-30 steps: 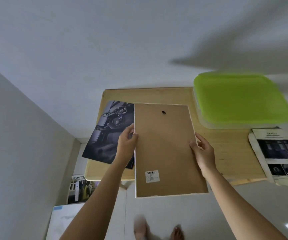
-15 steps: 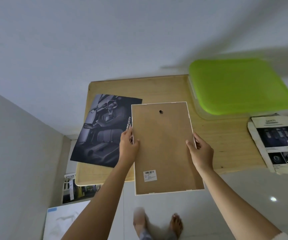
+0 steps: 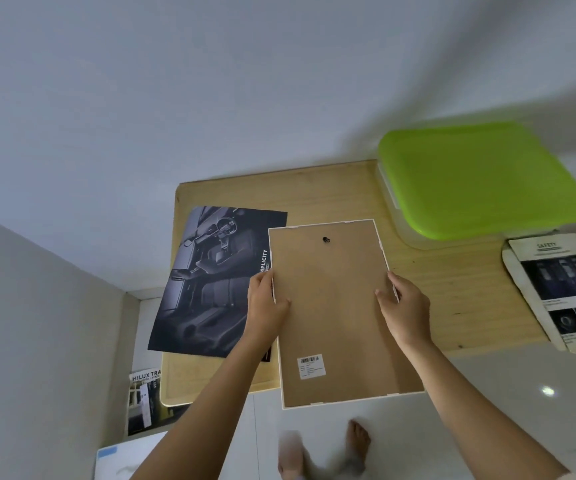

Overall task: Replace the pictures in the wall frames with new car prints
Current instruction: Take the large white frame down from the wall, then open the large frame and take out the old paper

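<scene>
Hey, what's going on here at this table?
A person is holding a white-edged picture frame, brown backing board up, by its long sides: left hand on the left edge, right hand on the right. It sticks out past the near edge of the light wooden table. A dark car-interior print lies on the table just left of it, and a clear plastic box with a lime-green lid sits at the far right.

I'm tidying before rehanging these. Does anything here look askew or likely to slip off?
The dark car print lies skewed, its near left corner hanging past the table edge. The safety leaflet at the right end looks creased. The held frame looks intact.
</scene>
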`<state>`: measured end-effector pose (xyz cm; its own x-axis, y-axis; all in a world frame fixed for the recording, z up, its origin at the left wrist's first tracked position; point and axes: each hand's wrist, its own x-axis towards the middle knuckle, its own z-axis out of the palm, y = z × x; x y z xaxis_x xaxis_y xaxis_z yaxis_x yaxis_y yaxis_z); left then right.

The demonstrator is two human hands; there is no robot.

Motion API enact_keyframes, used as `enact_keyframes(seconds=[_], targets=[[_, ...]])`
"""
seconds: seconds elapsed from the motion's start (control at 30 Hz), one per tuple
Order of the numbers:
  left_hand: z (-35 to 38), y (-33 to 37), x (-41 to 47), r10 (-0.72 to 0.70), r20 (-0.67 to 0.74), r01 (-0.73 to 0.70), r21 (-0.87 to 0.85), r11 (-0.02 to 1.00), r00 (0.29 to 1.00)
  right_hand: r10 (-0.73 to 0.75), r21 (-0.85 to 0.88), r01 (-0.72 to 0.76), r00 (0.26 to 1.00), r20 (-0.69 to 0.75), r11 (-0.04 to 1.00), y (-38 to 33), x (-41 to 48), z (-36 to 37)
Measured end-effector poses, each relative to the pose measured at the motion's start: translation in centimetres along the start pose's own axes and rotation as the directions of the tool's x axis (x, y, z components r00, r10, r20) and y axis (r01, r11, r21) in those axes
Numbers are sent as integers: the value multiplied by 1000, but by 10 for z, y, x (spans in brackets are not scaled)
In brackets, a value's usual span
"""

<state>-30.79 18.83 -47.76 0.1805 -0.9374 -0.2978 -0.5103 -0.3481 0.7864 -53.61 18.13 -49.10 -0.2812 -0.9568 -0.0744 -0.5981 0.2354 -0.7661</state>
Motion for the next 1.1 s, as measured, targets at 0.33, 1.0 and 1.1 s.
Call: enact_keyframes(seconds=[0.33,1.0,1.1], targets=[[-19,35,89,139,-124,-125,114,986,983,-316,-39,321,944,89,946,-38,55,29],[-21,48,157,120,188,-153,171,973,975,-495,70,492,868,37,868,-47,89,70],[-20,49,160,85,183,-111,137,984,979,-497,66,495,868,19,867,-47,87,71]])
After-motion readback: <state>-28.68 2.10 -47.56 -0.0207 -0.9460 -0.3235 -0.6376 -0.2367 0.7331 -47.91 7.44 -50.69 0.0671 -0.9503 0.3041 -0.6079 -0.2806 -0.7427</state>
